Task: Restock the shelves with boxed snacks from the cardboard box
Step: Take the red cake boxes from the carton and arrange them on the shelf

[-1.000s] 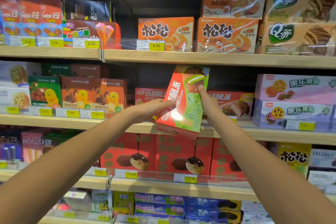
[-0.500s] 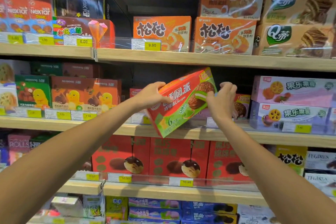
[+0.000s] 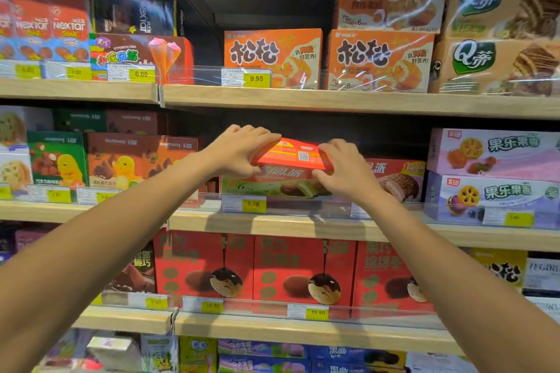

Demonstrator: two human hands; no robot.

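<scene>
A red and green snack box [image 3: 288, 169] lies level in the middle shelf [image 3: 272, 224], its front face showing a chocolate pie behind the clear rail. My left hand [image 3: 239, 151] grips its left top edge with fingers curled over the red top. My right hand [image 3: 342, 169] grips its right end, thumb on the front. A matching red pie box [image 3: 397, 179] stands just to the right, partly hidden by my right hand. The cardboard box is out of view.
Orange boxes [image 3: 272, 57] sit on the shelf above, brown and green chick boxes [image 3: 121, 160] to the left, purple fruit boxes [image 3: 491, 175] to the right. Red chocolate boxes [image 3: 251, 266] fill the shelf below. Clear rails with yellow price tags [image 3: 253, 204] front each shelf.
The box has turned from tilted in the air to level and has gone down and back into the middle shelf. Both hands moved forward with it.
</scene>
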